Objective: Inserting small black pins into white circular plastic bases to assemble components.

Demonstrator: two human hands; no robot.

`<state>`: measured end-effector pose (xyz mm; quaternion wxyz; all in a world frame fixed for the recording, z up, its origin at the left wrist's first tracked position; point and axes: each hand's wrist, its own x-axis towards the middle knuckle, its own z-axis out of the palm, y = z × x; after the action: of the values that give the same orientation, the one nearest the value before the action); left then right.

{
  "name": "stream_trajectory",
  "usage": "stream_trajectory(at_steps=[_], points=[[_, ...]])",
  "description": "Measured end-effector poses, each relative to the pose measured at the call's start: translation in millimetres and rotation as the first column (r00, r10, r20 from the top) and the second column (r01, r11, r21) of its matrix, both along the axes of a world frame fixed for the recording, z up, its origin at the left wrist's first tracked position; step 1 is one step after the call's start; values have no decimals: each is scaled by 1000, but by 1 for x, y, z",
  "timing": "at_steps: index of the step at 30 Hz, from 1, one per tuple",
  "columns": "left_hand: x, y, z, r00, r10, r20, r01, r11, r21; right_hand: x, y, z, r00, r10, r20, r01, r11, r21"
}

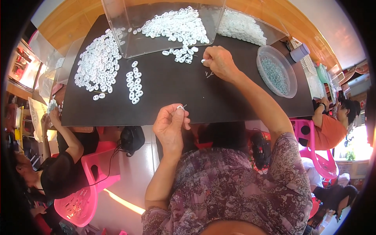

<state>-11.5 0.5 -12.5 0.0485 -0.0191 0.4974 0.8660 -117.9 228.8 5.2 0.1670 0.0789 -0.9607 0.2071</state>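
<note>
Near the table's front edge my left hand (170, 125) is closed, pinching a small white oval plastic piece (179, 107) between thumb and finger. A thin metal screw or pin (185, 105) sticks out of that piece. Farther off, my right hand (221, 63) has its fingers closed on another small white piece (203, 61). Beside it lie a few loose screws (209, 74) and a small cluster of white two-holed oval pieces (182, 54). To the left, similar ovals (134, 85) lie in two neat columns.
A large heap of white ovals (96, 64) covers the table's left. Clear bins hold more ovals (176, 25) and translucent pieces (241, 28). A round clear tub (293, 89) of screws stands right, near a purple-topped container (300, 52). People sit on both sides, near pink chairs (88, 196).
</note>
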Motion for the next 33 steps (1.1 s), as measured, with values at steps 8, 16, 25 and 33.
stream_trajectory(at_steps=[8, 16, 25, 33], points=[[-3, -5, 3, 1000, -21, 22, 20, 1000, 8, 50, -40, 29, 962, 176, 207, -20, 805, -594], [-2, -7, 11, 999, -14, 34, 14, 1000, 17, 83, -64, 24, 879, 377, 290, 107, 439, -892], [3, -9, 14, 1000, -2, 18, 1, 1000, 25, 93, -77, 18, 886, 374, 276, 143, 345, -928], [6, -11, 11, 1000, 7, -16, -7, 999, -33, 97, -84, 18, 891, 391, 229, 100, 324, -941]])
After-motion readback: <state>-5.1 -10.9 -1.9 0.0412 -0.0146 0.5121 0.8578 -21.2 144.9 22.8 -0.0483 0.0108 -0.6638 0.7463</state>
